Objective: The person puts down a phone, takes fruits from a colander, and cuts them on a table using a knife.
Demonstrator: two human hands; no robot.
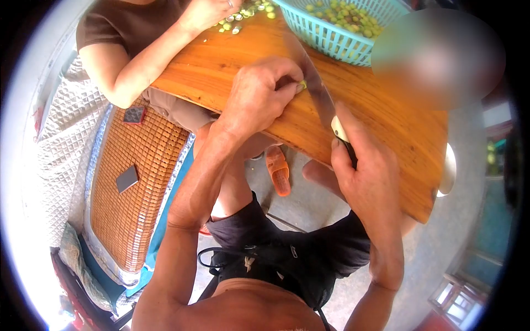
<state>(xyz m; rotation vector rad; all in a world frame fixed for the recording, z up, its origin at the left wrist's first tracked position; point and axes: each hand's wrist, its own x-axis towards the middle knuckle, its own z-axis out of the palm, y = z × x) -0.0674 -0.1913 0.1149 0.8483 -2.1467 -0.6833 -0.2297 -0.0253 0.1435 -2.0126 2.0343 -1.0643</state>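
My right hand (364,165) is wrapped round the pale and black handle of a long knife (317,91). The blade points away over the wooden table (397,138), its edge beside the fingertips of my left hand (265,91). Between my left thumb and forefinger I pinch a small green fruit (301,86), mostly covered by the fingers, so whether it is cut cannot be seen. Beyond the blade stands a turquoise basket (331,43) with many small green fruits (350,19) in it.
Another person's arm (149,66) rests at the table's left side, the hand near cut green pieces (236,17). Left and below are a woven mat (132,215) with two dark flat objects. An orange slipper (277,171) lies on the floor. A blurred area covers the upper right.
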